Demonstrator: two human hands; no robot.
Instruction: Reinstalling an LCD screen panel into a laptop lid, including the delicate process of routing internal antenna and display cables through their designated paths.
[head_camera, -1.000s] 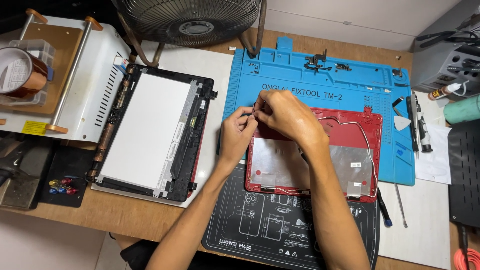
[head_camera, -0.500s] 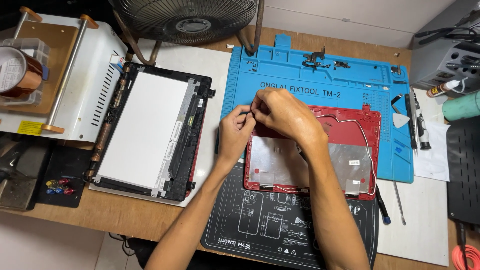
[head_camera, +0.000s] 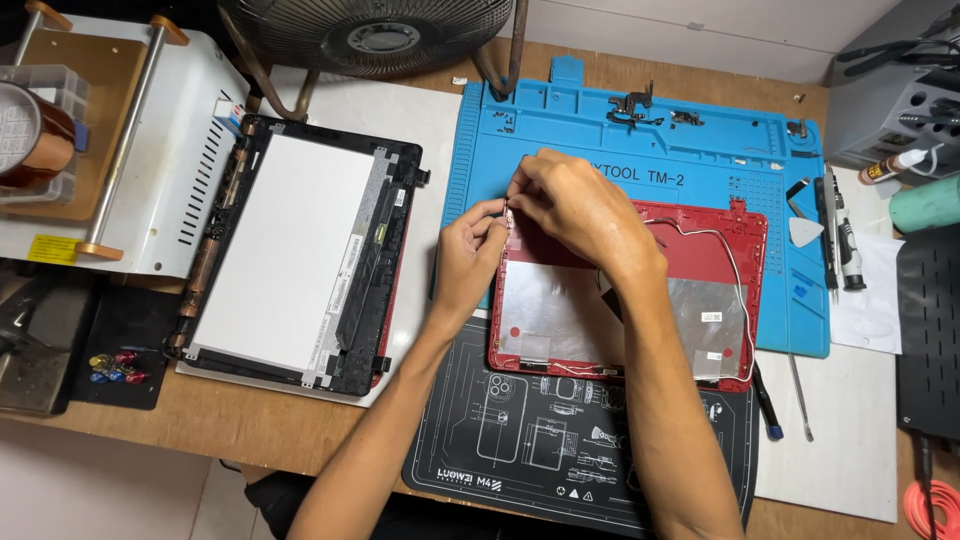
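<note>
You have two mats under the work: one blue silicone mat (head_camera: 640, 150) and one black mat (head_camera: 560, 440) printed with white outlines, the black one nearer you. One red laptop lid shell (head_camera: 700, 300) lies flat across the seam of the two, its foil-lined inside facing up, its long axis running left to right across the bench. One thin white cable (head_camera: 735, 270) loops along its right side.

Your left hand (head_camera: 470, 255) sits at the shell's upper left corner, thumb and forefinger pinched together on something too small to make out. Your right hand (head_camera: 575, 205) crosses above it, fingers curled and closed at that same corner; the two hands touch at the fingertips.

To the left lies one screen panel (head_camera: 290, 250) in its black bezel, pale back up, long axis running away from you and tilted slightly. One fan (head_camera: 370, 35) stands at the back edge. One white machine (head_camera: 130, 170) sits far left with one roll of amber tape (head_camera: 30, 135) on it. One black screwdriver (head_camera: 845, 250) and one white pick (head_camera: 805, 232) rest on the blue mat's right edge.

Against half a second ago, the hands hold the same corner and the shell has not shifted; only the view has changed a little
</note>
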